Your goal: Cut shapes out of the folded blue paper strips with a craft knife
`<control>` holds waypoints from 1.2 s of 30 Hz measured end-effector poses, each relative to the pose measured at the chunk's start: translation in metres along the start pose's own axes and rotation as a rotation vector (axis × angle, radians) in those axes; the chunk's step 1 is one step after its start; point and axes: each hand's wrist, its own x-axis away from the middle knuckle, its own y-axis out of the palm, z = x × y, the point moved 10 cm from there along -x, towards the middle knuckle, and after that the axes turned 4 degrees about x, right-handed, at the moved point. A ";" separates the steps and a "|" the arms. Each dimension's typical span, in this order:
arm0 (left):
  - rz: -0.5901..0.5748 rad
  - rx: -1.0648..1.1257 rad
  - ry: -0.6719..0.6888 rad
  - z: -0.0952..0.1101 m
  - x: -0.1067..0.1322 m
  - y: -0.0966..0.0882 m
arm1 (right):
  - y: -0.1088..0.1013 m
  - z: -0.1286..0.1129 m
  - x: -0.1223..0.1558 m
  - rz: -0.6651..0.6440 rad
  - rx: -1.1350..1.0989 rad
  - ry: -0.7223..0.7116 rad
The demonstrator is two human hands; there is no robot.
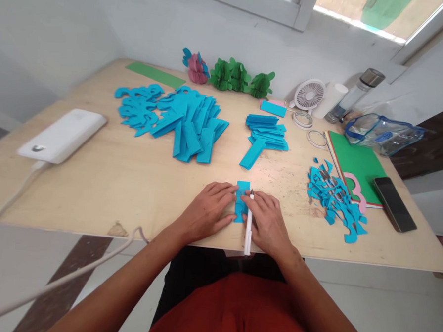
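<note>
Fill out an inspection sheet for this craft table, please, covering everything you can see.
Surface: pale wooden table, scuffed and speckled near the middle.
Job's things: blue paper strip at the front edge; white pen with its tip on the strip.
Clutter: pile of cut blue pieces, stack of blue strips, blue scraps, green sheets, tape rolls, small fan, bottle, plastic pouch, phone, paper flowers.
Grippers: left hand flat, fingers on the strip; right hand gripping the pen.
Cables: white cable runs from the power bank off the front edge.
Surroundings: white wall; window above.
</note>
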 end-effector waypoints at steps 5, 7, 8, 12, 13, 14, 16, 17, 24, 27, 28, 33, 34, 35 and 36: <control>0.031 0.028 0.010 -0.001 0.000 -0.003 | 0.000 0.000 0.000 0.002 -0.006 0.001; 0.039 0.035 0.014 -0.001 0.001 -0.003 | -0.001 0.000 0.000 0.010 -0.014 0.002; 0.040 0.038 0.011 -0.002 0.001 -0.003 | -0.001 0.000 0.000 0.012 -0.020 0.004; 0.027 0.047 -0.007 -0.003 0.002 -0.001 | -0.001 0.000 0.000 0.007 -0.036 0.010; 0.023 0.047 -0.009 -0.004 0.002 -0.001 | -0.001 0.000 0.000 0.007 -0.036 0.011; 0.022 0.046 -0.010 -0.004 0.002 0.000 | -0.001 0.000 0.000 0.007 -0.036 0.011; 0.025 0.043 -0.008 -0.003 0.002 -0.001 | -0.001 0.000 0.000 0.009 -0.035 0.010; 0.027 0.041 -0.006 -0.003 0.002 -0.001 | -0.001 0.000 0.000 0.010 -0.033 0.010; 0.046 0.026 0.029 -0.001 0.002 -0.001 | -0.001 0.000 0.000 0.006 -0.019 0.013; 0.048 0.013 0.041 0.001 0.002 -0.002 | -0.001 0.000 0.000 0.006 -0.016 0.016; 0.050 0.008 0.043 0.002 0.002 -0.003 | -0.001 0.000 0.000 0.004 -0.014 0.015; 0.054 -0.010 0.057 0.003 0.003 -0.004 | 0.001 0.000 0.000 -0.009 -0.004 0.012; 0.048 -0.009 0.054 0.003 0.003 -0.003 | 0.001 0.001 0.000 -0.010 -0.001 0.013; 0.042 -0.007 0.051 0.002 0.002 -0.002 | 0.001 0.001 0.000 -0.011 0.003 0.015; 0.035 -0.004 0.047 0.001 0.002 -0.001 | 0.001 0.001 0.000 -0.013 0.008 0.016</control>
